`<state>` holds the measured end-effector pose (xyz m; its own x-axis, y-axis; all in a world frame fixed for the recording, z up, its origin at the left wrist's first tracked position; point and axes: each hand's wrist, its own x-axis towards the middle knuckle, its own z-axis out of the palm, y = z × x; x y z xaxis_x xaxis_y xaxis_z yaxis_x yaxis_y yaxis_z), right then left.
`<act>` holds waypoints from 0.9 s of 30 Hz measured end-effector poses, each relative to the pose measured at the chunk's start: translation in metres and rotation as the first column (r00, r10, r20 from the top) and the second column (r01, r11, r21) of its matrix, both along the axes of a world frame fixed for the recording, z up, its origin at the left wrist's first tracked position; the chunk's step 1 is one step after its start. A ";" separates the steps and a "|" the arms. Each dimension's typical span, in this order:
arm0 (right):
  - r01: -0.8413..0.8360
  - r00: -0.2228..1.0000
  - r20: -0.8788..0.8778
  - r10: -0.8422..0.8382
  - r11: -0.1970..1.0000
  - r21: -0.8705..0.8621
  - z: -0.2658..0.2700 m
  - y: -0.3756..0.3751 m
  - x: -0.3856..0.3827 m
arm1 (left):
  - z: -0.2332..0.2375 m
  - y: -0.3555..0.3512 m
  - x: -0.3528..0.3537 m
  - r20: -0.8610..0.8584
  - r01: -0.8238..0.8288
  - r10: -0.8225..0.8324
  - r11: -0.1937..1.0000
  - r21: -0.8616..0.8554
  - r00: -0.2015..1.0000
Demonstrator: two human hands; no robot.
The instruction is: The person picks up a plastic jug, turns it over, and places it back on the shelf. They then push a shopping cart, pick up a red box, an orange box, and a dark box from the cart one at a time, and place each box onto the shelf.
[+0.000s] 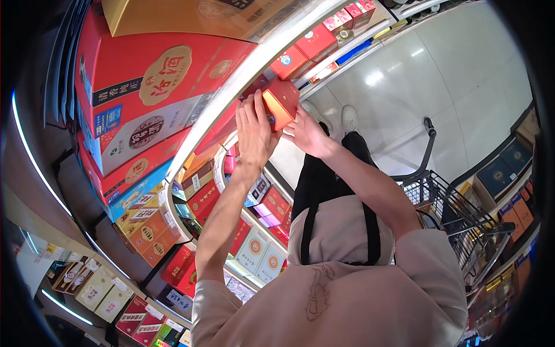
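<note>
A red box (pixel 281 104) with a bright orange-lit face is between my two hands at the shelf edge, near the top middle of the head view. My left hand (pixel 254 128) lies against its left side, fingers stretched upward along it. On the box's lower right side, my right hand (pixel 308 132) holds the edge with its fingers and thumb. More red boxes (pixel 317 43) stand on the shelf just above and to the right. Large red gift boxes (pixel 156 75) with gold labels are stacked to the left of my left hand.
A curved white shelf edge (pixel 217 98) runs diagonally beside my left arm. Lower shelves hold many boxes (pixel 254 248). A black wire cart (pixel 448 208) stands at my right on the tiled floor (pixel 399 87). Another shelf of boxes (pixel 496 179) is at the far right.
</note>
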<state>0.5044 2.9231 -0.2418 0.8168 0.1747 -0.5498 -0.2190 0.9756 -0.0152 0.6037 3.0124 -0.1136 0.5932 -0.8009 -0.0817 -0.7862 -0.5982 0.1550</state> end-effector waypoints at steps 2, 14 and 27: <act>-0.007 1.000 -0.010 0.007 1.000 -0.012 -0.001 -0.001 0.006 | -0.003 -0.003 0.005 0.021 0.008 -0.008 1.000 0.015 1.000; -0.091 0.984 -0.159 0.080 0.994 -0.063 -0.019 -0.013 0.048 | -0.034 -0.018 0.020 0.031 -0.154 0.152 0.982 0.107 0.988; -0.152 0.959 -0.261 0.112 0.978 -0.141 -0.063 -0.012 0.086 | -0.082 -0.033 0.053 0.097 -0.216 0.199 0.949 0.229 0.975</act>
<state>0.5901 2.9108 -0.3053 0.6248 0.1658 -0.7630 -0.3621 0.9273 -0.0950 0.6568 2.9791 -0.1961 0.7556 -0.6220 -0.2052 -0.6444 -0.7621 -0.0628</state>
